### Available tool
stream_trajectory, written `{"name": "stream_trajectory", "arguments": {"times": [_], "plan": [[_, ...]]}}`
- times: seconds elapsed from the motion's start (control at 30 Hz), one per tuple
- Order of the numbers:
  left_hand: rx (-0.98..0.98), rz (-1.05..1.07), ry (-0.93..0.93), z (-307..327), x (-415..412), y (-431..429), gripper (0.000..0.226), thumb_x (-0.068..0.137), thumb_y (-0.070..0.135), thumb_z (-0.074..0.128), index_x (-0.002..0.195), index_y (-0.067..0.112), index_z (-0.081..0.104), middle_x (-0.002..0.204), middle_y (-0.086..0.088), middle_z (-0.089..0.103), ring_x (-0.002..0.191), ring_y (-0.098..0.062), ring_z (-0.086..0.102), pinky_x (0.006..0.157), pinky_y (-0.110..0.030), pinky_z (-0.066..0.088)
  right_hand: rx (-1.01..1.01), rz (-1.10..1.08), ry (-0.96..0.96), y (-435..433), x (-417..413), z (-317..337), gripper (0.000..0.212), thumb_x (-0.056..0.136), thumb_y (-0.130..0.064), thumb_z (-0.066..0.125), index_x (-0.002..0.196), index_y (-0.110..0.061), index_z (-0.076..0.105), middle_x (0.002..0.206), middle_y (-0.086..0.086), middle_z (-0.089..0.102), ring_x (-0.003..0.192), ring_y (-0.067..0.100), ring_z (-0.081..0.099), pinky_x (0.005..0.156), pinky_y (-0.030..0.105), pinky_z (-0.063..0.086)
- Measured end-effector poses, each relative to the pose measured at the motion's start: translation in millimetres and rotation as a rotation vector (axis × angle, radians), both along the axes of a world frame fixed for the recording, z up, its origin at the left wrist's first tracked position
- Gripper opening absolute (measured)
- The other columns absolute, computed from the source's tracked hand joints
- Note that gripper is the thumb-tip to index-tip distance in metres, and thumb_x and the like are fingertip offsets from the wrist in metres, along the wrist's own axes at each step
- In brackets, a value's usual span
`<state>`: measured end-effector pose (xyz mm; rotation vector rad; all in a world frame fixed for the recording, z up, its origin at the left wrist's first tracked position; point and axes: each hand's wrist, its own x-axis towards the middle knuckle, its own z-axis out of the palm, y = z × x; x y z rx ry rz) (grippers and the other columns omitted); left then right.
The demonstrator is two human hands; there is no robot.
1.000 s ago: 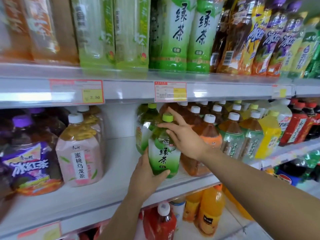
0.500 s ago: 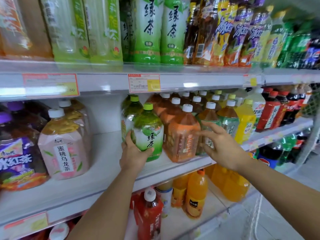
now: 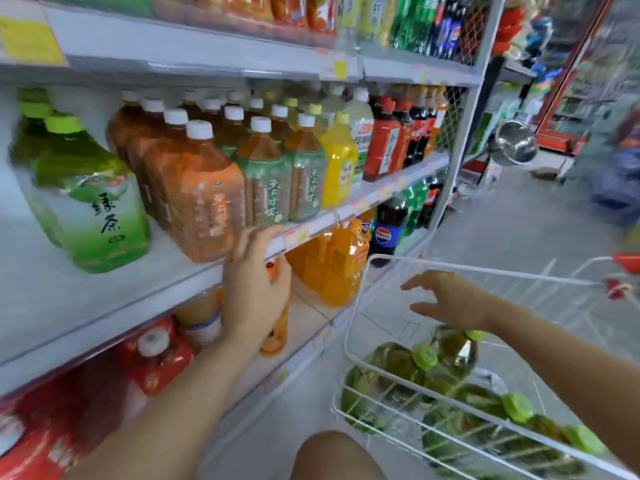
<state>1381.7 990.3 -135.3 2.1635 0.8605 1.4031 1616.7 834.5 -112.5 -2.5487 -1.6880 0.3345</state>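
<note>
Fetching stock: right hand (image 3: 446, 301) hovers spread above the wire basket (image 3: 536, 275), left hand (image 3: 254, 289) (loose, empty) left of it. Next, probably grip 1 green tea bottle (image 3: 453, 355) inside.

Above the fingers of the left hand (image 3: 254, 292) the front bottle (image 3: 207, 202) has an orange label and a white cap; left of them the tea bottle (image 3: 97, 209) is green with a white band and black characters. Below the fingers of the right hand (image 3: 450, 299) are dark green bottles (image 3: 394, 362) with lime caps, in a white basket (image 3: 485, 268).
</note>
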Motion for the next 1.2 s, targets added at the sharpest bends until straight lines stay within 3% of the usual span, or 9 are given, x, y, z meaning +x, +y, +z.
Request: {"name": "stream_trajectory", "arguments": {"times": [0.07,0.17,0.3,0.53,0.83,0.93,1.03,1.1,1.2], "plan": [[-0.112,-0.33,0.167,-20.4,32.2,-26.2,0.028,0.089,0.013,0.056,0.114,0.025,0.059,0.111,0.01,0.053,0.099,-0.013,0.058,0.083,-0.017,0.043,-0.092,-0.078,0.074,-19.3,7.8,-2.5,0.04,0.089,-0.037,0.058,0.128,-0.027,0.052,0.137,0.0,0.049,0.116,0.017,0.052,0.098,0.027,0.039],[-0.259,-0.58,0.392,-45.6,63.4,-50.2,0.025,0.093,0.026,0.053,0.117,0.031,0.058,0.12,0.013,0.054,0.117,-0.005,0.048,0.091,-0.015,0.034,-0.191,-0.083,0.191,-37.4,-0.8,-1.0,0.044,0.089,-0.046,0.054,0.129,-0.027,0.05,0.133,-0.003,0.052,0.113,0.013,0.055,0.099,0.027,0.041],[-0.194,-0.574,0.528,-52.7,71.8,-56.6,0.029,0.096,0.028,0.047,0.124,0.032,0.055,0.126,0.015,0.051,0.121,0.001,0.029,0.087,-0.013,0.023,-0.22,-0.018,0.256,-44.6,-25.4,-11.5,0.044,0.087,-0.05,0.054,0.125,-0.029,0.051,0.12,-0.009,0.053,0.1,0.008,0.053,0.087,0.023,0.041],[-0.159,-0.559,0.548,-54.2,72.5,-51.4,0.032,0.099,0.026,0.039,0.126,0.03,0.054,0.111,0.02,0.047,0.123,0.001,0.033,0.097,-0.023,0.034,0.031,0.016,0.139,-25.2,-36.3,-50.9,0.013,0.084,-0.027,0.064,0.095,-0.027,0.056,0.101,-0.005,0.046,0.087,0.012,0.05,0.079,0.022,0.04],[-0.189,-0.605,0.596,-51.0,73.5,-49.8,0.032,0.099,0.025,0.04,0.128,0.025,0.054,0.124,0.011,0.053,0.125,-0.004,0.035,0.097,-0.024,0.035,0.227,-0.104,0.274,-18.2,-35.2,-38.6,0.017,0.079,-0.018,0.069,0.077,-0.033,0.062,0.091,-0.009,0.054,0.084,0.008,0.053,0.067,0.01,0.035],[-0.342,-0.625,0.514,-47.4,70.5,-50.5,0.036,0.097,0.033,0.046,0.133,0.027,0.047,0.127,0.012,0.054,0.124,-0.007,0.043,0.099,-0.027,0.038,0.412,-0.077,0.307,-14.0,-42.8,-5.0,0.033,0.073,-0.004,0.068,0.071,-0.035,0.06,0.078,-0.012,0.061,0.071,0.004,0.057,0.063,0.01,0.042],[-0.682,-0.72,0.234,-25.3,58.4,-47.1,0.055,0.086,0.052,0.056,0.135,0.037,0.036,0.136,0.013,0.047,0.128,-0.006,0.042,0.105,-0.031,0.037,0.59,-0.018,0.399,-12.3,-51.3,52.4,0.027,0.072,0.007,0.065,0.079,-0.018,0.064,0.054,-0.016,0.059,0.048,0.0,0.051,0.05,0.009,0.039],[-0.67,-0.743,0.127,-4.6,46.9,-43.1,0.072,0.071,0.068,0.062,0.132,0.047,0.03,0.136,0.019,0.042,0.128,-0.001,0.04,0.105,-0.031,0.036,0.66,0.076,0.383,-9.3,-58.1,86.3,0.029,0.071,0.009,0.066,0.082,-0.018,0.066,0.055,-0.021,0.059,0.049,-0.001,0.052,0.052,0.008,0.04],[-0.517,-0.717,0.089,34.1,19.9,-34.2,0.085,0.066,0.062,0.072,0.135,0.05,0.024,0.133,0.031,0.036,0.127,0.004,0.035,0.1,-0.02,0.032,0.752,0.251,0.416,4.9,-81.1,126.4,0.037,0.07,0.011,0.067,0.08,-0.025,0.067,0.067,-0.018,0.065,0.059,0.0,0.057,0.06,0.013,0.046]]}}
